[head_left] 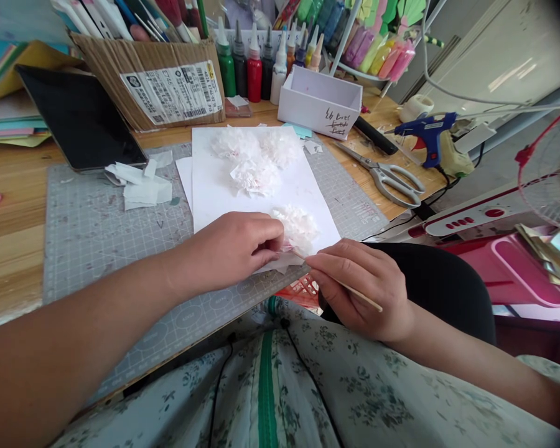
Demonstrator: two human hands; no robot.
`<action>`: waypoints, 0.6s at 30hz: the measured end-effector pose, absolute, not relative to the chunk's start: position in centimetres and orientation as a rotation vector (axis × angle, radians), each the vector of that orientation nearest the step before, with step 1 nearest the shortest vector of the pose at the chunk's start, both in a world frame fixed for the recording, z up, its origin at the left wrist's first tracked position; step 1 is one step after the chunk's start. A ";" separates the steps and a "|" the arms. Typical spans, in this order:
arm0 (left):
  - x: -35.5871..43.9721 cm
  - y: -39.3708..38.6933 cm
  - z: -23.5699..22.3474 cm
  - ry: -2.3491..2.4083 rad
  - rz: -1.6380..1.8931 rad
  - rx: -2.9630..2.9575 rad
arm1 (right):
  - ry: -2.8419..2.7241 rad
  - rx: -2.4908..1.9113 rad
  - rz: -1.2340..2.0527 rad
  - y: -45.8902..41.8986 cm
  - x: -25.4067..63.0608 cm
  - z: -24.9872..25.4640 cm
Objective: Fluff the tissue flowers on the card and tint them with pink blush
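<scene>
A ruffled white paper flower (295,228) rests near the front edge of a white paper sheet (205,211). My left hand (236,249) is closed at the flower's left side, thumb and forefinger pinching its lower edge. In my right hand (361,286) is a thin wooden stick (357,292), gripped like a pen, its tip against the pinkish underside of the flower. Three more fluffy white paper flowers (256,174) sit together farther back on the sheet. Left of them, some white paper strips (147,190) lie in a loose pile.
A grey cutting mat (98,249) lies under the paper. Scissors (392,180) and a blue glue gun (429,137) are at the right. Behind stand a white box (320,102), paint bottles (254,68), and a cardboard box (168,87) of pens. A dark tablet (81,118) leans at the left.
</scene>
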State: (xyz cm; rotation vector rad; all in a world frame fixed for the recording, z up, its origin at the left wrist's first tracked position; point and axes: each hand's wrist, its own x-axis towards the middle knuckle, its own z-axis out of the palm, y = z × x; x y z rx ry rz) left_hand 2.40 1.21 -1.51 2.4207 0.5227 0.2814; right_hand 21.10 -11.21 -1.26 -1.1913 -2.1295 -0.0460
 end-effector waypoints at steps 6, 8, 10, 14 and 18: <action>2.0 1.9 -0.7 0.523 0.071 2.335 | -2.209 -1.179 -0.156 -11.3 21.4 -1.6; 1.9 2.0 -0.6 0.525 0.035 2.314 | -2.238 -1.179 -0.189 -11.3 21.4 -1.7; 1.9 2.1 -0.6 0.532 0.032 2.306 | -2.260 -1.168 -0.213 -11.2 21.4 -1.8; 2.1 1.9 -0.8 0.528 0.079 2.328 | -2.284 -1.151 -0.213 -11.1 21.3 -1.9; 2.3 1.5 -1.0 0.511 0.153 2.399 | -2.257 -1.121 -0.189 -11.3 21.6 -1.5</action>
